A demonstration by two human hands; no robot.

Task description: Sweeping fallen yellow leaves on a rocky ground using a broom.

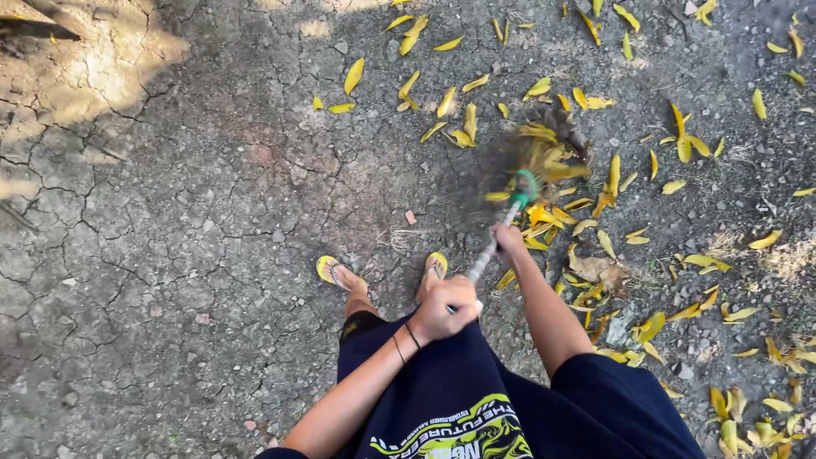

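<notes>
- A broom (510,212) is held in both hands, its pale handle slanting from the picture's centre up toward 1 o'clock, where a green binding joins the bristles.
- The left hand (444,308) is wrapped around the top end of the handle, fingers clamped together on it; thin dark bands are worn at that wrist.
- The right hand (508,240) is closed on the handle lower down, nearer the green binding, fingers likewise clamped round the shaft.
- The bristles are blurred (their exact outline cannot be made out) and are seen among yellow leaves (544,161) just at 1 o'clock from the right hand.
- More yellow leaves are scattered over the cracked ground (170,212) from 12 o'clock round to 5 o'clock; the ground at 9 o'clock is shown grey and fissured.
- Two feet in yellow sandals (330,269) are planted at 9 o'clock from the left hand, just beside the handle's upper end.
- A dark shirt with a yellow print is seen at 6 o'clock.
</notes>
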